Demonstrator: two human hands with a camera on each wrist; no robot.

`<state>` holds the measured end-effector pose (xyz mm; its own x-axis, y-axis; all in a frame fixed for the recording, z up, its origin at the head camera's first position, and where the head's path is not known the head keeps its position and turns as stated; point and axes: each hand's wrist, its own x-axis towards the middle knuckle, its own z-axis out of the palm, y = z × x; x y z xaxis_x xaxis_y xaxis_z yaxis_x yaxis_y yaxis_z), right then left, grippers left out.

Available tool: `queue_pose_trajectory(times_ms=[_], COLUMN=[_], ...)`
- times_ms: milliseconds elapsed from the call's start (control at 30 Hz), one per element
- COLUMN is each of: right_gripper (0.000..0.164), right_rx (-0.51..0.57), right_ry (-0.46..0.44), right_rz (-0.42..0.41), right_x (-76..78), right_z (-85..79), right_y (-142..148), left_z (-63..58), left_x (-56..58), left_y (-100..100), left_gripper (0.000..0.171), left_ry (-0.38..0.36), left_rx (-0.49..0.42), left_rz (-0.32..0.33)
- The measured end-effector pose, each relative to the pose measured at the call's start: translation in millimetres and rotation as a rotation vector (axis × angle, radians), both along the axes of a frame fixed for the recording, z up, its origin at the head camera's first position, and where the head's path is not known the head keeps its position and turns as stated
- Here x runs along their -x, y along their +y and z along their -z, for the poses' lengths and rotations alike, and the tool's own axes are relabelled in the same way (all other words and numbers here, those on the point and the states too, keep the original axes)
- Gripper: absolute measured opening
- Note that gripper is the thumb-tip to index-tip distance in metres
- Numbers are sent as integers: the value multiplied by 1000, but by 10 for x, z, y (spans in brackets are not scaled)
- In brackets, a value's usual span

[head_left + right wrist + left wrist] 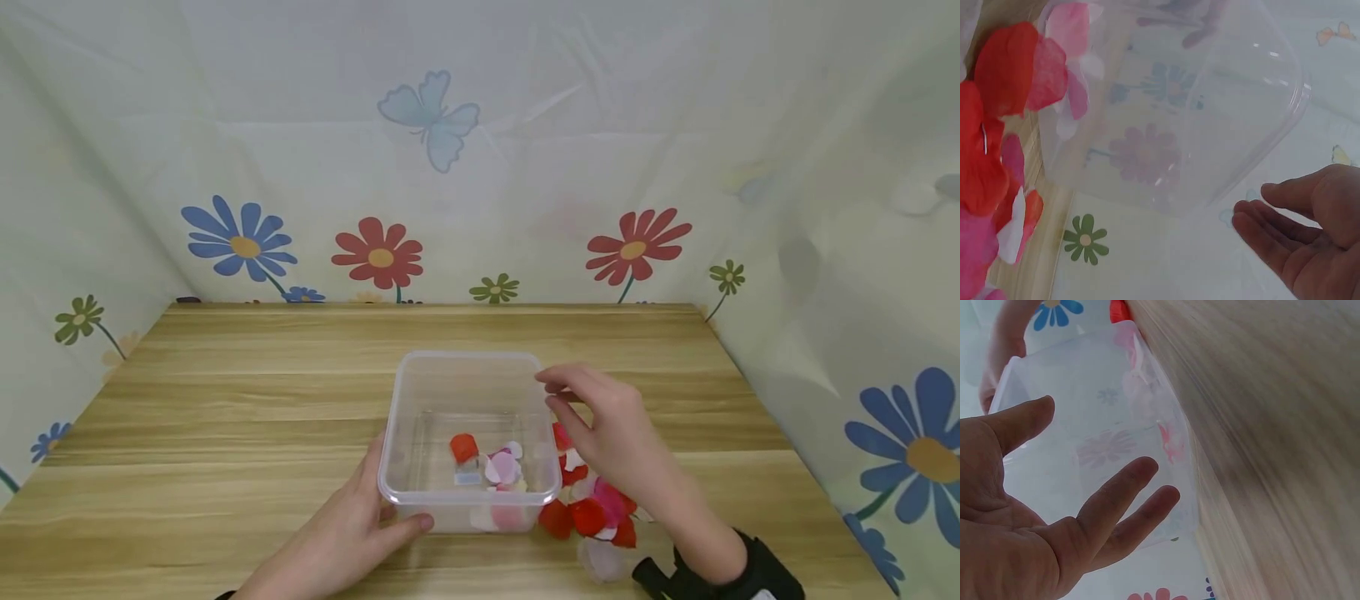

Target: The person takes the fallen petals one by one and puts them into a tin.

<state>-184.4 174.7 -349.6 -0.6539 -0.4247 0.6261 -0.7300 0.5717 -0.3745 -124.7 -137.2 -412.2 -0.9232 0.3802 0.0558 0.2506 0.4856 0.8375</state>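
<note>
Black band on right wrist, nearest. Left hand at the near left of the clear box, fingers extended and spread, thumb by the front wall; supports rather than grips. Red, pink and white petals loose on the table, just right of the box. Inside it, fewer: one red petal beside pale ones. Right hand just beside the right rim, fingers loosely bent, nothing seen in them. Judged part-way: some petals in, more outside. Beyond, flowered cloth.
</note>
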Motion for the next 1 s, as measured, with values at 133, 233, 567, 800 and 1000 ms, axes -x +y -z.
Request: queue_pose_trajectory(times_ms=[133,233,567,800,1000], right_gripper=[37,34,21,20,20], right_rx=[-72,-153,-375,-461,-451], right_ry=[-119,-286,-609,-750,-774], right_rz=[94,166,183,166,162], right_x=[52,84,200,217,230], right_z=[1,11,155,259,367], right_y=[83,128,192,218,208], left_z=[1,4,4,6,5], left_x=[5,6,4,4,-2], left_y=[2,3,8,13,12], left_gripper=[100,100,100,100,100], left_ry=[-1,2,0,2,1], left_rx=[-9,-12,-12,-5,5], left_rz=[8,10,10,3,-3])
